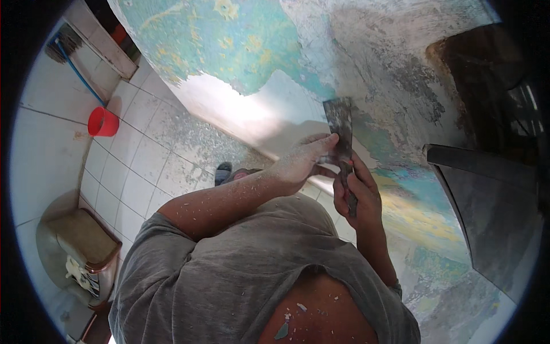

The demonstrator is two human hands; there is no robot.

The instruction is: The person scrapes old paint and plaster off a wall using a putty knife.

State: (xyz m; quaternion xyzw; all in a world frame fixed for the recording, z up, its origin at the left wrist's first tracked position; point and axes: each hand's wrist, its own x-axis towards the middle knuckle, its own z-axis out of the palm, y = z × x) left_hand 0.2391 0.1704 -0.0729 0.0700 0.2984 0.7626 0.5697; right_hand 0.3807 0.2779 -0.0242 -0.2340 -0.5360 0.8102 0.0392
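Note:
A wide-bladed scraper (340,121) stands in front of the wall, its dark, blotchy blade pointing up toward the peeling surface. My right hand (365,189) is wrapped round its handle. My left hand (306,159), dusted with pale flakes, pinches the blade's left side with the thumb on its face and the fingers curled behind. The wall (395,74) carries green, blue and yellow paint, with grey and white patches where the coat is off. Whether the blade's tip touches the wall, I cannot tell.
Paint chips litter the white tiled floor (143,114) at the wall's foot. A red bucket (103,121) with a blue-handled broom (80,71) is far left; a brown cushioned chair (80,238) stands lower left. A dark panel (487,200) juts out at right.

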